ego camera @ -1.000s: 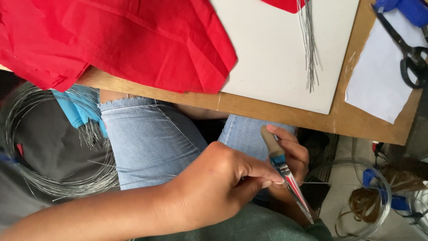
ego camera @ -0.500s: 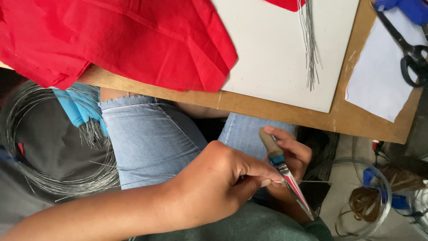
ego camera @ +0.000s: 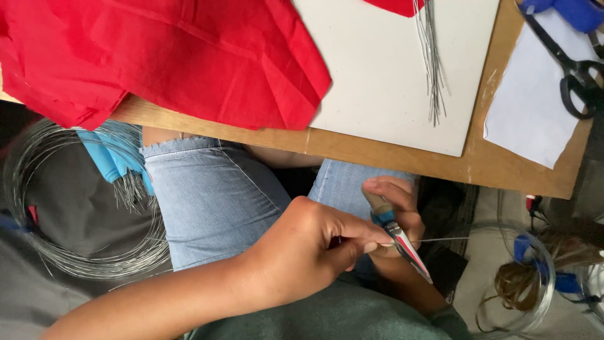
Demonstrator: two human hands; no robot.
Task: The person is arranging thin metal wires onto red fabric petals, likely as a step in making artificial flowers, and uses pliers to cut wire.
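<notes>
1. Our left hand [ego camera: 308, 255] pinches a thin silver wire [ego camera: 440, 239] over our lap, below the wooden table [ego camera: 390, 154].
2. Our right hand [ego camera: 396, 208] is clamped on blue-handled pliers [ego camera: 399, 239] meeting that wire.

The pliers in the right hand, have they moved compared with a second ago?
No, hardly at all. The pliers sit at the same spot below the wooden table edge, gripped by the right hand, with the left hand alongside.

**Pliers and wire over the lap**

Slim pliers [ego camera: 397, 236] with a blue-banded, tan handle slant diagonally above the denim lap, their striped silvery end pointing down-right. A thin straight wire [ego camera: 443, 239] runs horizontally rightward from them.
</notes>
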